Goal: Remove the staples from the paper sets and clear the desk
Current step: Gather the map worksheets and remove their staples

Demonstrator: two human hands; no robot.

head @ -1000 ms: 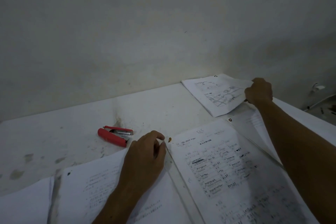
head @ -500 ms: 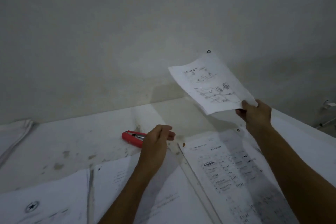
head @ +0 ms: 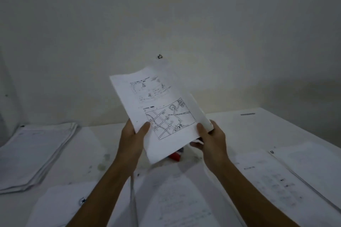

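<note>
I hold a paper set [head: 158, 108] with a printed street map upright above the desk, in front of the wall. My left hand [head: 133, 134] grips its lower left edge, thumb on the front. My right hand [head: 210, 138] grips its lower right edge. A dark mark shows at the set's top corner [head: 159, 56]. The red staple remover [head: 175, 156] lies on the desk just below the held set, mostly hidden by it.
A stack of papers [head: 35, 155] lies at the left of the white desk [head: 239, 127]. More sheets lie in front of me [head: 177, 201], at the lower left [head: 60, 204] and on the right [head: 276, 177]. The wall stands close behind.
My right hand lifted the map paper set off the desk and brought it to the middle. My left hand left the desk and took hold of the set's left edge.
</note>
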